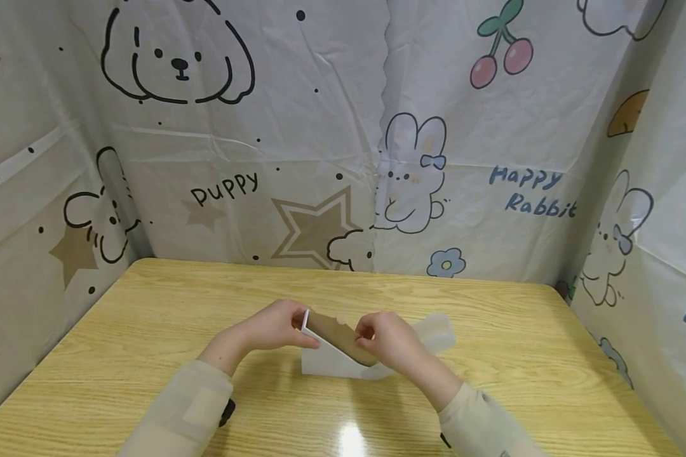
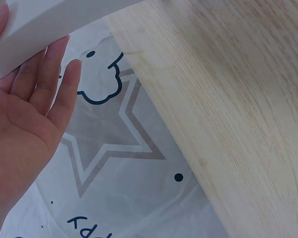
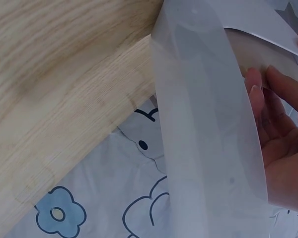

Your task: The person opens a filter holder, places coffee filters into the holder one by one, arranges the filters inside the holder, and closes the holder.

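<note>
A white box with a sloping open top, like a magazine file [image 1: 328, 363], stands on the table at the middle of the head view. My left hand [image 1: 274, 327] grips its tall left end, thumb on the near side and fingers behind; the left wrist view shows those fingers against the white panel [image 2: 44, 32]. Inside the box is a brown, paper-like sheet [image 1: 333, 329]. Over the opening, my right hand [image 1: 389, 339] pinches at this sheet with thumb and fingertips. A translucent plastic sleeve [image 3: 208, 124] sticks out at the low right end, beside the right hand.
The wooden table [image 1: 206, 298] spreads around the box on all sides. Printed cloth [image 1: 297, 139] hangs behind it and along the left and right edges. Light glares on the tabletop near its front.
</note>
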Available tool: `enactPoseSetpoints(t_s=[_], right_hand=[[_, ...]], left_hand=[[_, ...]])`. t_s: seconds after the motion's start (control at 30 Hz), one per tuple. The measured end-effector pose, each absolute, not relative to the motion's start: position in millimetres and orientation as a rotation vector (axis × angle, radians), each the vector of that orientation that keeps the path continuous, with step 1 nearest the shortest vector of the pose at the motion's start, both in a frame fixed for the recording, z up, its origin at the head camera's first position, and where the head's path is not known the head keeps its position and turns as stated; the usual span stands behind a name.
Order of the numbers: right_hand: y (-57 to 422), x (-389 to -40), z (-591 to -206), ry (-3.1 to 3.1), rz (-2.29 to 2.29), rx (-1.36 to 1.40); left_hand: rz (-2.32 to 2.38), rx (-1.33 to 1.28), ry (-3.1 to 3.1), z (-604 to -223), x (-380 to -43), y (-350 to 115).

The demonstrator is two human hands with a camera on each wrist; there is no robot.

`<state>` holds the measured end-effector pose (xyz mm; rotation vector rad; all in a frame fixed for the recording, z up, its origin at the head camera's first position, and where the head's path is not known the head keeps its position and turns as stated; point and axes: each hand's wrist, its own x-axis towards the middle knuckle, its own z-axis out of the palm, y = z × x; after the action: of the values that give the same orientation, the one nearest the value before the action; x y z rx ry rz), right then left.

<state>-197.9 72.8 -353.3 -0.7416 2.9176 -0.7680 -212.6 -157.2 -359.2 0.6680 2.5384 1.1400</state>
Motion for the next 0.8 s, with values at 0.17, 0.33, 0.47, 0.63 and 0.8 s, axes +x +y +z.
enactPoseSetpoints(t_s=[0.17, 0.33, 0.47, 0.63, 0.8], right_hand=[[71, -197, -354, 2.95, -0.741, -0.755], [71, -198, -356, 2.983, -0.724, -0.754], [71, -198, -359, 2.979, -0.697, -0.748], [74, -196, -357, 2.993, -0.639, -0.724], [87, -192, -346, 3.067, -0.624, -0.634]], left_hand=[[1.147, 0.67, 2.539, -359, -212, -157], [1.143, 0.678, 2.546, -358, -212, -158], [1.146, 0.681, 2.544, -358, -212, -158], [1.153, 0.679, 2.536, -357, -211, -158], [1.151, 0.68, 2.535, -358, -211, -158]])
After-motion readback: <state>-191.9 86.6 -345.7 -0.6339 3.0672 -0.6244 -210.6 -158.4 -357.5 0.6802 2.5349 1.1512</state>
